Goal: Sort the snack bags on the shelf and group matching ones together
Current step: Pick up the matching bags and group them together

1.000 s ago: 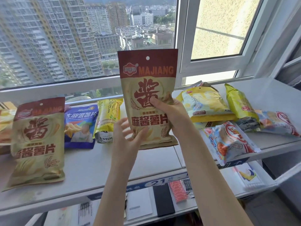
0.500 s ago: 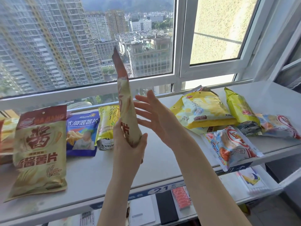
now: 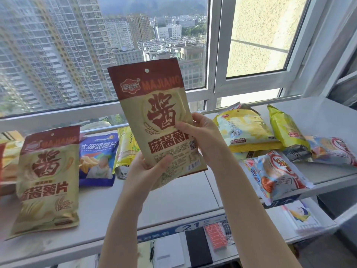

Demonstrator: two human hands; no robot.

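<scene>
I hold a tan and dark red Majiang chip bag (image 3: 154,105) upright above the shelf (image 3: 173,192), its printed back side facing me. My left hand (image 3: 146,171) grips its bottom left corner, thumb across the front. My right hand (image 3: 201,136) grips its right edge. A matching Majiang bag (image 3: 48,178) lies flat at the left of the shelf. Beside it lie a blue chip bag (image 3: 97,159) and a yellow bag (image 3: 126,147). On the right lie a pale yellow bag (image 3: 245,130), a yellow-green bag (image 3: 286,132) and two white-and-red bags (image 3: 274,175) (image 3: 332,149).
The window frame (image 3: 212,55) runs right behind the shelf. More bags show at the far left edge (image 3: 7,157). A lower shelf (image 3: 251,235) holds papers, a black notebook (image 3: 198,246), a red booklet (image 3: 215,236) and a small card (image 3: 298,213).
The bag was turned about its upright axis, edge-on half a second ago, and now shows its other face. My right hand let go during the turn and now grips the right edge again.
</scene>
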